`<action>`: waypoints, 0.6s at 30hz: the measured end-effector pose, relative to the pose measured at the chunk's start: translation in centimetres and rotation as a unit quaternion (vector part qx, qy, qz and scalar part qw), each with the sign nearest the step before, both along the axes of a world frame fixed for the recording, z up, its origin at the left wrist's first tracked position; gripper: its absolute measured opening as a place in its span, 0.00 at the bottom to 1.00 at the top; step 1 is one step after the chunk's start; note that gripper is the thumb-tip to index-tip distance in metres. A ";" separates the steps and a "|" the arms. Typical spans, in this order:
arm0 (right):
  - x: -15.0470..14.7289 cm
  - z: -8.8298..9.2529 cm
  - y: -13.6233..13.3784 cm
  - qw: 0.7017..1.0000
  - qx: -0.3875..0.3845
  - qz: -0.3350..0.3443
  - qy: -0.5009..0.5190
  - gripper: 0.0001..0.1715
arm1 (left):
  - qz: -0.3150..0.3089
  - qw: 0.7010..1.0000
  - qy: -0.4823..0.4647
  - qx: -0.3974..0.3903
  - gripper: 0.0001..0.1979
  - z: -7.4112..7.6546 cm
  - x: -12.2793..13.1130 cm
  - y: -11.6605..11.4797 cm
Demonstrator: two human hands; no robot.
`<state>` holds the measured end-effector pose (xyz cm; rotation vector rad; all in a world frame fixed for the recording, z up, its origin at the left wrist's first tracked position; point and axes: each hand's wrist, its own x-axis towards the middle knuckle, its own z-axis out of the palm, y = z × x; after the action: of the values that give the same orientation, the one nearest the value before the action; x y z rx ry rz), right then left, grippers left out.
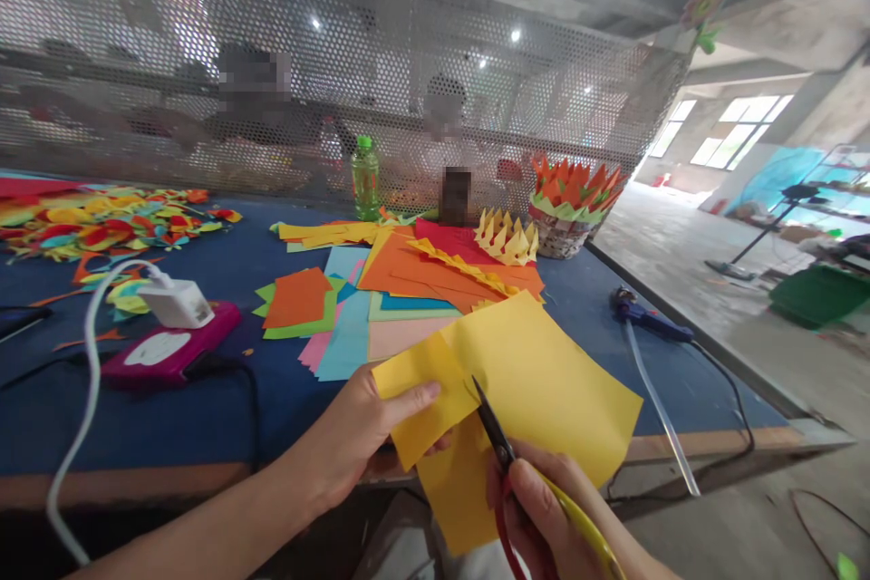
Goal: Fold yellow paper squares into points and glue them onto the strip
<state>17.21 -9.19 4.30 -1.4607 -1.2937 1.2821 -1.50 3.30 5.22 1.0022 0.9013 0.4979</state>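
A large sheet of yellow paper [544,362], partly cut, is held up over the front edge of the table. My left hand [367,426] pinches a folded flap at its left side, thumb on top and fingers behind. In my right hand [550,498] is a pair of scissors [495,430] with red and yellow handles. The dark blades meet the paper at the cut between the flap and the rest of the sheet. Another part of the paper hangs down below the blades.
Behind lie stacked coloured sheets [421,276], a yellow paper crown [508,237], and a basket of paper petals [567,208]. A green bottle [365,177] stands near the mesh screen. At left are a purple power strip [177,346] and paper scraps [101,222]; at right, a glue gun [649,317].
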 end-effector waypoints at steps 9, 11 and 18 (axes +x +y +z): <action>-0.2 1.1 -0.3 0.999 0.005 -0.004 -0.034 0.37 | 0.012 1.000 -0.015 -0.006 0.25 0.6 0.2 -0.1; -0.2 1.0 -0.4 0.999 -0.017 -0.006 -0.026 0.38 | 0.013 1.000 -0.017 -0.003 0.25 0.5 0.3 -0.1; -0.6 -1.4 -0.7 0.996 -0.031 -0.067 0.055 0.39 | 0.019 1.000 -0.011 0.007 0.22 0.3 0.6 -0.3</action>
<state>16.57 -9.87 2.93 -1.4729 -1.0757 1.3050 -0.93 2.97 5.50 0.9916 0.9004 0.5462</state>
